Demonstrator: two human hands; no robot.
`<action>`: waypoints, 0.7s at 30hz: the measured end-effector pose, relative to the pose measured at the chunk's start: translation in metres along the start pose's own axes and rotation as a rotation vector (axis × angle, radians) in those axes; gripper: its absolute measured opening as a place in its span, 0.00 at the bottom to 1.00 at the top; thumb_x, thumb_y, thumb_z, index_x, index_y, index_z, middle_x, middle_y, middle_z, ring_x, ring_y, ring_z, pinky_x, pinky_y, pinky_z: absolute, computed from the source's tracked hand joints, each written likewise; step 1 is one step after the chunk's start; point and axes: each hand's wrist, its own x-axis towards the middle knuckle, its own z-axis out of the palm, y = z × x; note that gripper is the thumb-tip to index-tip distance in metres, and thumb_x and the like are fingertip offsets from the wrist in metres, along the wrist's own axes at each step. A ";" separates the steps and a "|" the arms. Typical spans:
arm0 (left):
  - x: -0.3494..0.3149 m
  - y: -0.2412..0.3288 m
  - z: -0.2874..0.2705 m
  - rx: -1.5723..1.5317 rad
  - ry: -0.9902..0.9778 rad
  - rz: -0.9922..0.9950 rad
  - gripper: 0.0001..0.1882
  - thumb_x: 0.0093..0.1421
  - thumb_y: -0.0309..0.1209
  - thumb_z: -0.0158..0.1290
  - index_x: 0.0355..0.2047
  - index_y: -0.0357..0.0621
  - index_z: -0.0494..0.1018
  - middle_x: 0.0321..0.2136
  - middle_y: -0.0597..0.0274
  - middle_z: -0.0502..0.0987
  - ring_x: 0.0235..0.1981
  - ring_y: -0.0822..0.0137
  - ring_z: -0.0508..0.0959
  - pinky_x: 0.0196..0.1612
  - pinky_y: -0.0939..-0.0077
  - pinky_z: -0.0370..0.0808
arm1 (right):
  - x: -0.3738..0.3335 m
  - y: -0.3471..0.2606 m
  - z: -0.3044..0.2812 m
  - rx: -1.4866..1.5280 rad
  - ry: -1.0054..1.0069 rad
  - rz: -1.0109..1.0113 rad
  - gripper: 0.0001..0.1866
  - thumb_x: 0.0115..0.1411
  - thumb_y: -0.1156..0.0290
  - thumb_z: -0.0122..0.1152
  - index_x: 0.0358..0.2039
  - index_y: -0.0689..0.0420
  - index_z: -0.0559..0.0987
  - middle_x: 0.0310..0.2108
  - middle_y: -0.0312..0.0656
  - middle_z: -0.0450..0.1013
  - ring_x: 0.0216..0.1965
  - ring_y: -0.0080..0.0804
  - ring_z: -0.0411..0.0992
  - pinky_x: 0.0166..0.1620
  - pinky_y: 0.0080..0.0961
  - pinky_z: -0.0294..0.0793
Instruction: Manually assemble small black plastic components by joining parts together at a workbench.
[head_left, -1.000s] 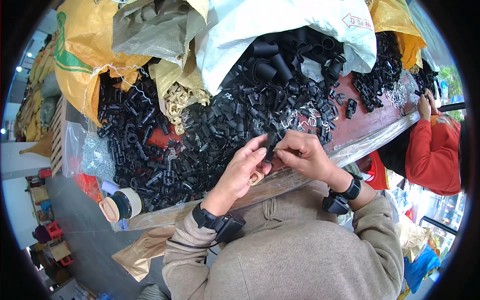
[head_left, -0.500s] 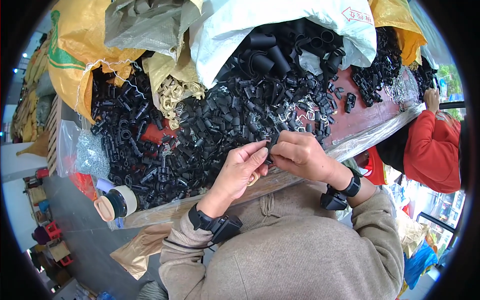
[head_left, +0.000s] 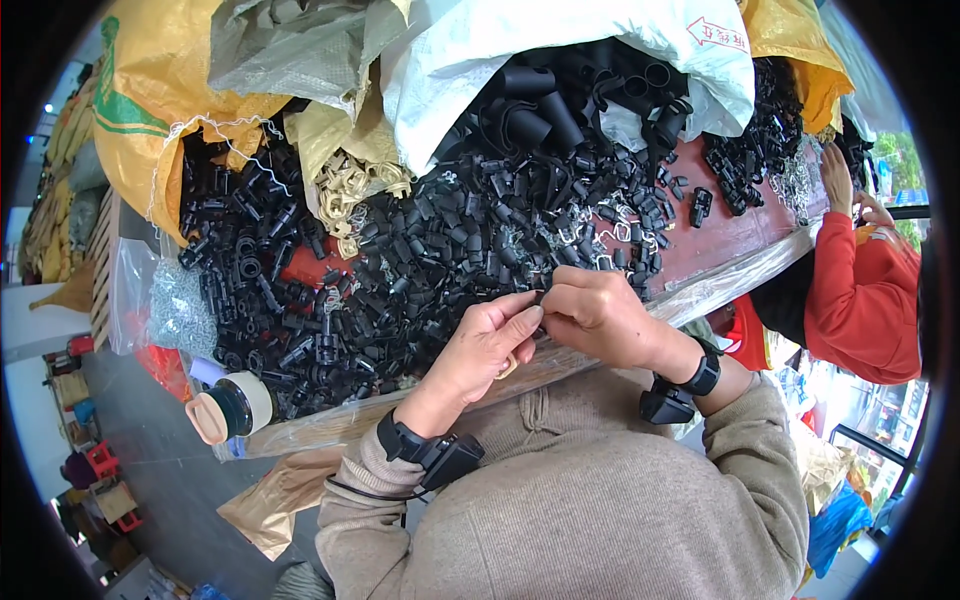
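Note:
My left hand [head_left: 487, 350] and my right hand [head_left: 597, 318] meet fingertip to fingertip above the near edge of the table. Both are closed in a pinch. A small black plastic part sits between the fingertips, almost wholly hidden by them. A beige plastic piece [head_left: 508, 367] peeks out under the curled lower fingers of my left hand. Just beyond my hands spreads a big heap of small black plastic parts [head_left: 430, 240], with bent metal wire pieces [head_left: 600, 235] lying among them at the right.
Open sacks stand along the far side: a white sack [head_left: 440, 80] with larger black tubes [head_left: 560, 120], and a yellow sack [head_left: 150, 80]. Beige parts [head_left: 350, 190] spill out near the middle. A jar [head_left: 245, 400] stands at the near left corner. A person in a red sleeve [head_left: 860, 300] works at the right.
My fingertips have come closer together over the black part, which now shows less. My right hand has shifted slightly. At the right, the other person's hands have moved over the table.

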 end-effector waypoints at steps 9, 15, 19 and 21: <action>0.001 0.003 0.002 -0.023 0.022 0.035 0.17 0.56 0.35 0.47 0.42 0.36 0.66 0.14 0.72 0.65 0.13 0.85 0.60 0.13 0.93 0.53 | 0.004 0.001 -0.003 0.185 -0.012 0.076 0.04 0.39 0.81 0.56 0.19 0.61 0.72 0.18 0.40 0.63 0.18 0.35 0.65 0.20 0.25 0.63; 0.001 0.005 0.001 -0.044 -0.005 0.029 0.17 0.56 0.35 0.47 0.41 0.36 0.66 0.15 0.72 0.65 0.14 0.85 0.61 0.13 0.92 0.53 | 0.004 -0.001 0.000 0.076 0.047 0.066 0.04 0.40 0.81 0.57 0.20 0.62 0.72 0.16 0.40 0.63 0.17 0.31 0.64 0.20 0.23 0.62; 0.004 0.002 -0.005 -0.115 0.003 -0.006 0.16 0.56 0.34 0.47 0.41 0.37 0.65 0.17 0.71 0.65 0.15 0.83 0.62 0.13 0.93 0.53 | 0.010 0.006 -0.004 0.256 0.010 0.048 0.04 0.41 0.80 0.58 0.20 0.62 0.72 0.16 0.39 0.62 0.17 0.28 0.64 0.19 0.21 0.61; 0.004 -0.002 -0.010 -0.225 -0.030 0.017 0.16 0.56 0.34 0.47 0.42 0.38 0.65 0.19 0.69 0.67 0.16 0.82 0.63 0.13 0.93 0.54 | 0.009 0.010 -0.009 0.270 0.046 0.115 0.03 0.42 0.80 0.58 0.20 0.61 0.72 0.16 0.39 0.63 0.17 0.28 0.64 0.20 0.21 0.61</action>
